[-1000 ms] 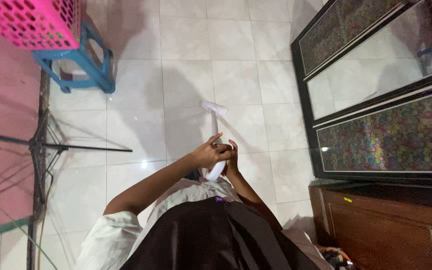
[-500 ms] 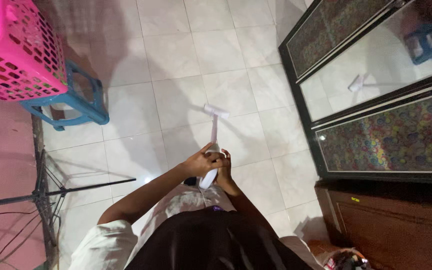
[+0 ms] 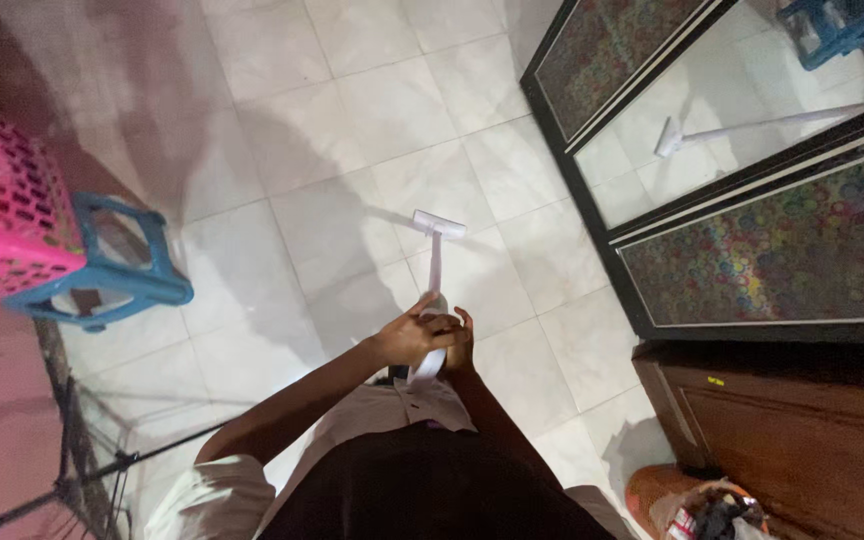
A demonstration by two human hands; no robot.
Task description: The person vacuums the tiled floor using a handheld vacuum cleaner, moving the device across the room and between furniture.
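**White long-handled mop held in both hands over the tiled floor**

The white long-handled mop (image 3: 433, 300), a slim pale plastic stick with a short flat crossbar head, is gripped at its rounded upper end. The left hand (image 3: 410, 335) is closed over the top of the handle from the left, fingers curled across it. The right hand (image 3: 459, 340) wraps it from the other side, fingers closed around the same stretch of handle, so the two hands touch.

From the hands the stick slants away and down to the head, which rests on or just above the glossy white tiled floor (image 3: 342, 150); contact is hard to tell. The floor shows no clear wet or dry bands, so progress cannot be judged.

Further out, a blue plastic stool (image 3: 117, 275) carries a pink perforated basket (image 3: 2, 215) at left. At right stands a black-framed cabinet with mirror and patterned panels (image 3: 752, 190); its mirror reflects the mop.
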